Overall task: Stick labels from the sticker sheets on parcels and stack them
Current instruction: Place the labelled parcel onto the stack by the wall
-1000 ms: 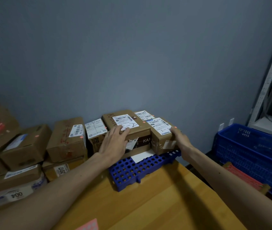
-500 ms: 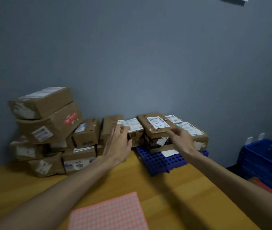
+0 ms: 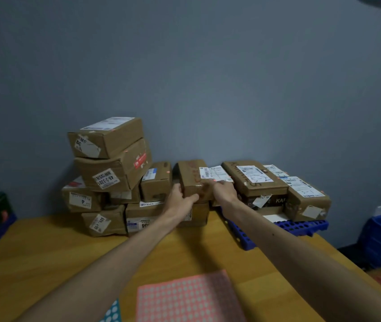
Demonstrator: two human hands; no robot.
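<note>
Grips middle parcel (image 3: 190,175) with left hand (image 3: 180,202) at near left edge, with right hand (image 3: 223,194) at near right corner. Finds it atop another box, between left heap (image 3: 112,168) and blue pallet (image 3: 301,226). Judges task partway: parcels stacked on pallet, heap seemingly outstanding, sticker sheet (image 3: 185,296) on table (image 3: 45,252).

Both bare arms stretched forward, left hand (image 3: 180,201) and right hand (image 3: 224,191) close together, fingers (image 3: 215,185) curled round one parcel (image 3: 190,175)

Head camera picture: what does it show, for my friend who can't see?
A person's left hand and right hand hold a cardboard parcel by its two sides, in a pile of labelled parcels against a grey wall. A pink sticker sheet lies nearer on the wooden table.
</note>
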